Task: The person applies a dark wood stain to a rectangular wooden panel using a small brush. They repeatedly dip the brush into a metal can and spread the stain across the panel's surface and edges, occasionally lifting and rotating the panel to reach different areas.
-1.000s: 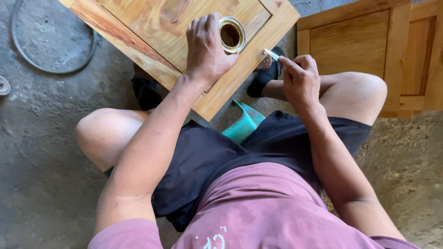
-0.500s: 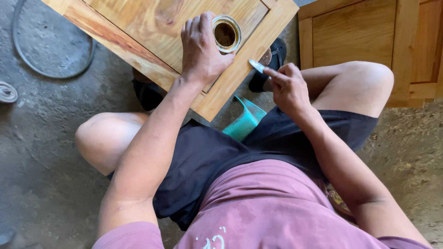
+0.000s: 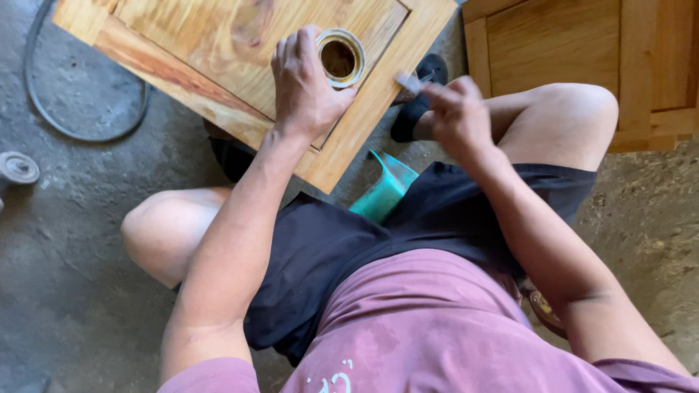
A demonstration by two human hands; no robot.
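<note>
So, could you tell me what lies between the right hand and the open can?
In the head view, only the wooden panel's edge separates the right hand from the can.

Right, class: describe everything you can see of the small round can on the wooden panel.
The can is small, round and open-topped, with a pale metallic rim that looks stained and dark brown liquid inside. It stands upright on the varnished wooden panel, near the panel's right corner. The left hand grips its side, fingers curled around it. The right hand, blurred, holds a pale object beside it, apart from the can.
</note>
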